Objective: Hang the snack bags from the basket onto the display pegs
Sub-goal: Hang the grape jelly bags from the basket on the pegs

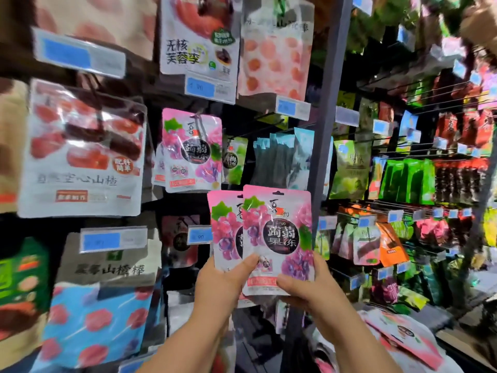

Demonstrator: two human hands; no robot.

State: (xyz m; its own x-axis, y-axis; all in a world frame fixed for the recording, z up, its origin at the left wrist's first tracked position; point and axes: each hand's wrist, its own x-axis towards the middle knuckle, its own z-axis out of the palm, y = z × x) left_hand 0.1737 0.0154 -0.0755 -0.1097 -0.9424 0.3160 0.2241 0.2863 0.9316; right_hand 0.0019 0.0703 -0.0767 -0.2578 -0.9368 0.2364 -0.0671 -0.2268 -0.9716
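The display rack [326, 109] fills the view, its rows of wire pegs loaded with hanging pouches and blue price tags. At centre left a hanging pink bag [192, 149] of the same product sits on its peg [199, 117], which marks the likely destination row. Two bags are held upright in front of the rack, below and to the right of that peg and clear of every peg: the front snack bag [278, 238] overlaps the rear snack bag [224, 230], which shows at its left. More pink pouches [403, 335] lie at lower right; their container cannot be made out. The left hand [223, 284] grips the lower edge of the rear bag, thumb laid across onto the front bag's bottom corner. The right hand [304, 289] pinches the front bag's bottom edge, thumb on the face and fingers curled behind. Judged from the glossy film, each pouch is light, pliable and somewhat slippery, with a flat sealed header stiffer than the body. A bottom grip lets the top flop; holding near the header, beside the hang slot [279, 193], should steer the slot onto the peg tip with more control. Handle one bag at a time to keep the slots from misaligning
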